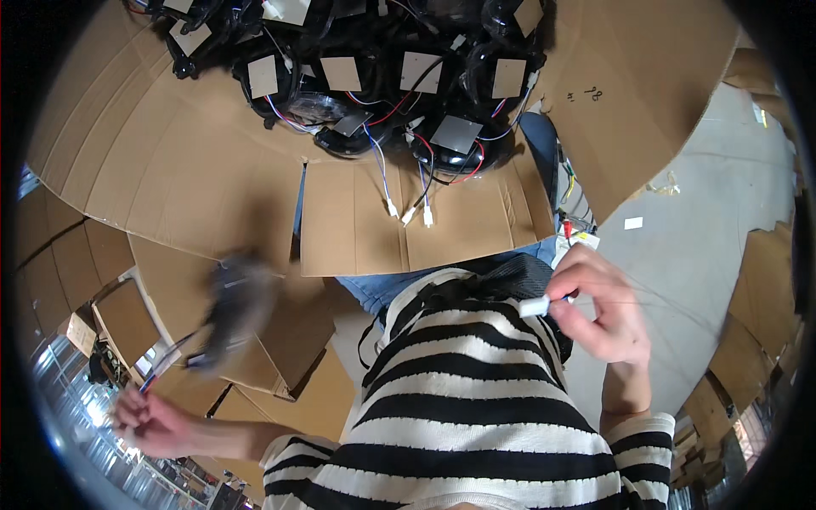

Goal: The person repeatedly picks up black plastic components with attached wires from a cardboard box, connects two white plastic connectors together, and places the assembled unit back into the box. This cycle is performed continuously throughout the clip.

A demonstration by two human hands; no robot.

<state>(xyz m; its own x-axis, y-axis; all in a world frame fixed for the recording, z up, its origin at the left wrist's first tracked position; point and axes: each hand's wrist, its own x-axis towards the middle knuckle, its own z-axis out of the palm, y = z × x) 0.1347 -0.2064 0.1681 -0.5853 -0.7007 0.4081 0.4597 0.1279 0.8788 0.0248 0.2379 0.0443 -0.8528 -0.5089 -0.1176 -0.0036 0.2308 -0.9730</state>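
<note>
On the right, my right hand [599, 306] pinches a small white plug connector [534, 307] between thumb and fingertips, in front of my striped top. Thin wire shows at its fingers. Low on the left, my left hand [157, 425] has curled fingers at the end of some thin coloured wires [161, 365]. These wires run up to a dark bundle [234, 310], smeared by motion, which hangs in front of the cardboard. Blur hides the bundle's details.
Ahead, an open cardboard box [425, 238] carries a heap of black-wrapped bundles [374, 127] with square pale plates, loose wires and white connectors. Wide flaps [620, 110] spread to both sides. More cardboard [289, 416] stands at lower left; a white scrap [633, 223] lies on the grey floor.
</note>
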